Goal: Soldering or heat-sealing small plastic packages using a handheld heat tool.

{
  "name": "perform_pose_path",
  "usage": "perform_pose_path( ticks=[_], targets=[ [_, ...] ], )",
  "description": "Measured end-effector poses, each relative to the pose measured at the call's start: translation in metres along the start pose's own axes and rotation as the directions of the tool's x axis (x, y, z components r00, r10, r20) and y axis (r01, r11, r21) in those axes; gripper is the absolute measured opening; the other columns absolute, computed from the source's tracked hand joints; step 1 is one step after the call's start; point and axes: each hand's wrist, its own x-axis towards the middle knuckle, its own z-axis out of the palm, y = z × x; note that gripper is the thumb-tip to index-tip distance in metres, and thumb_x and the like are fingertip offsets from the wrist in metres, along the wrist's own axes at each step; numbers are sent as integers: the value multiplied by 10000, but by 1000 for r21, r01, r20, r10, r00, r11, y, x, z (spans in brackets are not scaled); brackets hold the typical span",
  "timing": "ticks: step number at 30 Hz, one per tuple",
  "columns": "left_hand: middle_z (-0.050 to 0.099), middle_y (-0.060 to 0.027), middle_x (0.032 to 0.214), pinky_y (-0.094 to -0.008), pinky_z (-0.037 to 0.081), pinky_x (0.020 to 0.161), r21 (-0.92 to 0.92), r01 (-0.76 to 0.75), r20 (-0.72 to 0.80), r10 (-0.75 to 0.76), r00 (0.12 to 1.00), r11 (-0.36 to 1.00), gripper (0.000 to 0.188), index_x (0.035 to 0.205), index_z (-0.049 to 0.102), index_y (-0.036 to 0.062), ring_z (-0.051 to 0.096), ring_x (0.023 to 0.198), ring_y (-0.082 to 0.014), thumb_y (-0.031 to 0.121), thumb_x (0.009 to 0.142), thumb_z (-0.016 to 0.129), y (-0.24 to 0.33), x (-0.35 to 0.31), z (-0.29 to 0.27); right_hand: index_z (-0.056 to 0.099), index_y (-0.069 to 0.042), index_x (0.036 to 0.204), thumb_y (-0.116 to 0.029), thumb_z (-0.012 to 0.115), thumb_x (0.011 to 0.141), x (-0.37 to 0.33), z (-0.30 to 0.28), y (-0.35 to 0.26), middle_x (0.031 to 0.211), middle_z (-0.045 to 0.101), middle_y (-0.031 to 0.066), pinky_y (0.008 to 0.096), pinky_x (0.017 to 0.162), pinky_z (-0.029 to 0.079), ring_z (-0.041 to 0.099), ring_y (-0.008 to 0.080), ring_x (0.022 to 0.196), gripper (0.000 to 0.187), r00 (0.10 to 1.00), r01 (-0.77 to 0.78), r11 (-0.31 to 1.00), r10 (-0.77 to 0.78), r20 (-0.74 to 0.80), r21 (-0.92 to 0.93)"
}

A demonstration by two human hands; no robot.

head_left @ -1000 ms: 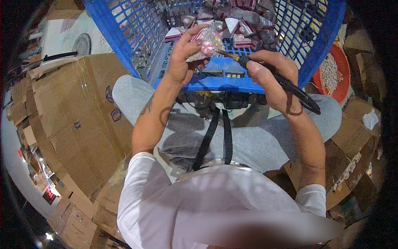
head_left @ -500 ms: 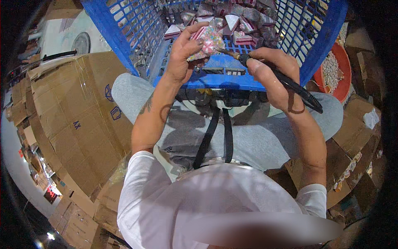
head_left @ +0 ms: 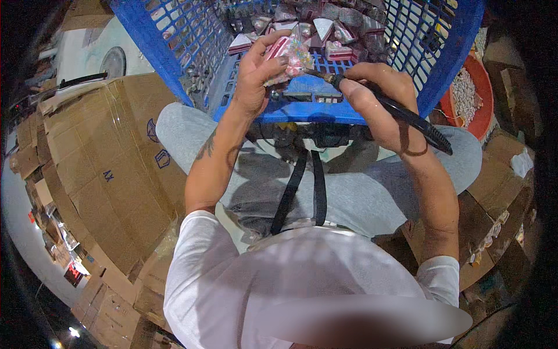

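My left hand is closed around a cake-slice-shaped piece, held over the near side of a blue plastic basket. Its top is covered in pink, white and colourful bits, with red and white layers along one side. In my right hand is a soldering iron, gripped by its black handle. The metal tip points left and meets or nearly meets the piece's right edge; contact is too small to make out. Deeper in the basket lie several similar layered wedges, many looking wrapped in clear film.
A red-orange tub of small pale pieces stands right of the basket. Flattened cardboard covers the left side, with more cardboard at the right. The basket's near rim sits just beyond my lap, between my knees.
The iron's tip and my right hand have shifted very slightly left and up. My left hand keeps the piece in nearly the same place, tilted a little.
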Motion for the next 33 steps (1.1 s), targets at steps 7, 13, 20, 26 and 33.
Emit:
perform_pose_path(
  ticks=[7,13,20,26,33],
  targets=[
    [629,-132,1183,-316,494,947,-116,-12,38,17,999,993,540,1338,500,2,625,1067,-192,83,820,627,-2,-2,-3,672,14,900,-177,685,830,0,1,-3,694,643,159,348,556,489,652,262,600,204,1000,-10,1000,10,13,0],
    [637,-118,1161,-285,528,840,-50,-26,24,28,999,998,551,1350,497,24,645,983,-169,120,825,632,3,-1,2,676,11,911,-184,677,832,-2,-1,-4,715,652,157,337,580,497,650,254,610,211,1000,10,1000,-10,17,-9],
    [601,-216,1276,-284,517,876,-101,83,20,-82,996,991,694,1416,401,-2,636,1075,-240,257,800,589,13,-11,-13,671,28,961,-201,663,840,-10,-16,-14,783,660,99,302,626,487,623,168,684,260,964,-193,959,224,-141,207],
    [583,-191,1274,-364,522,855,313,-206,-424,330,843,927,623,1317,487,-6,609,1084,-285,355,816,568,153,-132,-38,668,22,980,-211,655,845,-11,-24,-11,770,632,74,279,582,460,578,140,616,269,911,-221,917,316,-267,332],
    [616,-235,1181,-467,494,921,403,773,35,852,522,-490,587,1250,549,-40,609,1063,-380,330,824,709,283,-244,-105,671,16,952,-217,667,848,-11,-31,-5,765,625,65,276,580,453,573,136,605,256,871,-239,846,403,-280,476]
  ],
)
